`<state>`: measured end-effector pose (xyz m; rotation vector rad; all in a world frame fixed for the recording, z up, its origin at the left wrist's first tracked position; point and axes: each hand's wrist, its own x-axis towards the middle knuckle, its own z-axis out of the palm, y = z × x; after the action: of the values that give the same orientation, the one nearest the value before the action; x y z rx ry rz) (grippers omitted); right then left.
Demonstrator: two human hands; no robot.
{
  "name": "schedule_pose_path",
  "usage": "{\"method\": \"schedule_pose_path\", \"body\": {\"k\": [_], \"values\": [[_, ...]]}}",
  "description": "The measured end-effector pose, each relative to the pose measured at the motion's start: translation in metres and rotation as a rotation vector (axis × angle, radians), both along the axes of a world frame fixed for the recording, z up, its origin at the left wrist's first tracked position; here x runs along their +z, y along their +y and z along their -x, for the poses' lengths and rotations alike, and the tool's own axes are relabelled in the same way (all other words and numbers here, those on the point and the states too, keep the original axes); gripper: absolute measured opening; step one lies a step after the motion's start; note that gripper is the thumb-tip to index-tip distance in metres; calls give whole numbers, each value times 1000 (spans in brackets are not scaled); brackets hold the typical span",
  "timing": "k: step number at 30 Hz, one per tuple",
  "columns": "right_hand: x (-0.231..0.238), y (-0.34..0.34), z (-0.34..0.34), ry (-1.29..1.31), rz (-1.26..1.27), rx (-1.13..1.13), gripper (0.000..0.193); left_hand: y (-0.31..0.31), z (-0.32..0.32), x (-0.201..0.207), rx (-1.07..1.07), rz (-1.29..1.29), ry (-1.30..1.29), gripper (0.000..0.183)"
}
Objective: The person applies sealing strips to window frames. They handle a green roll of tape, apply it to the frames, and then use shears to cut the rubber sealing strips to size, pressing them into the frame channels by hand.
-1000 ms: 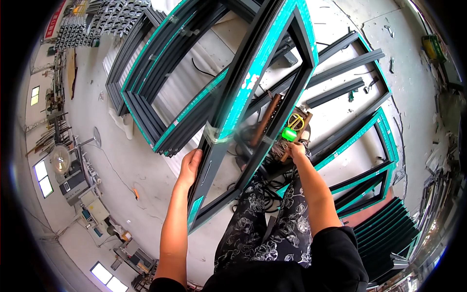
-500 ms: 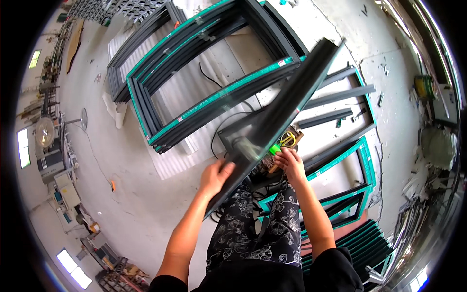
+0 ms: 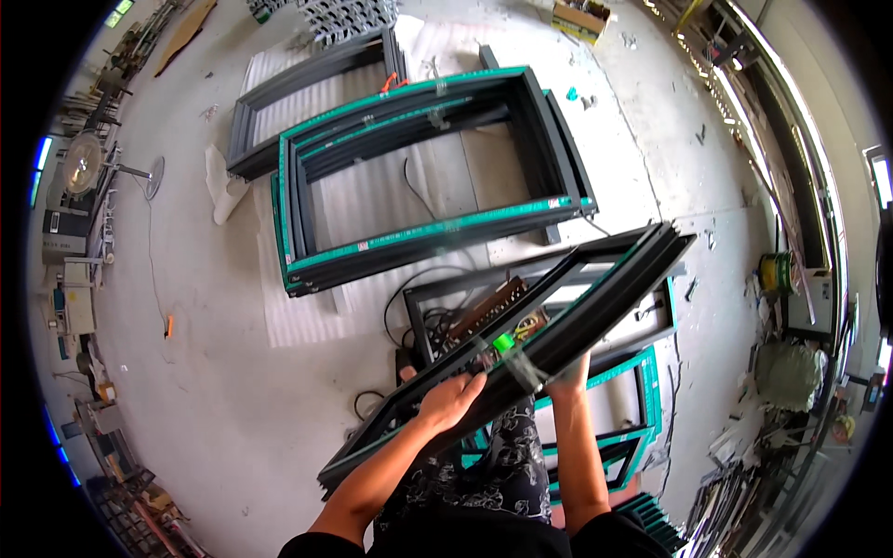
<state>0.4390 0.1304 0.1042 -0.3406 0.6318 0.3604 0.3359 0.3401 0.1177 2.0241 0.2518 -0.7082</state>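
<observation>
I hold a dark window frame [image 3: 595, 312] at a slant in front of my legs, its bars bunched together. My left hand [image 3: 451, 402] is closed around the frame's near lower bar, thumb on top. My right hand [image 3: 569, 377] reaches up against the underside of the same bar, farther right; its fingers are hidden behind the bar. Between the hands, clear tape [image 3: 524, 370] crosses the bar. A bright green, round piece [image 3: 503, 343] shows just past the tape; whether a hand touches it, I cannot tell.
Ahead, stacked dark frames with green film [image 3: 409, 244] lie on white foam sheeting [image 3: 298, 312]. A grey frame [image 3: 249, 139] sits behind them at left. More green-edged frames [image 3: 651, 395] lie at my right. Cables [image 3: 386, 312] loop over the floor, and a standing fan [image 3: 155, 177] is far left.
The held frame has swung from steep to flatter, coming lower and showing its opening. My right hand, formerly in view at the green piece, is now partly behind the bar. My left hand moved right.
</observation>
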Motion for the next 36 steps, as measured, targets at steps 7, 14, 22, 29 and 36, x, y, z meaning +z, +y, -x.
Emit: {"method": "schedule_pose_path", "body": {"k": [7,14,22,29,36], "values": [[-26,-26,19,-210,195,218,68,8,-2,164,15,-16,40,67],[-53,-13,-5,-101,7,331,75,-19,13,305,255,90,12,52],[-56,15,-54,-65,-117,396,84,-75,31,425,387,14,-27,56],[-6,42,-107,-321,-183,512,105,-62,59,492,325,254,-257,94],[110,-50,-213,-430,339,261,83,-55,87,497,451,-13,-488,116]]}}
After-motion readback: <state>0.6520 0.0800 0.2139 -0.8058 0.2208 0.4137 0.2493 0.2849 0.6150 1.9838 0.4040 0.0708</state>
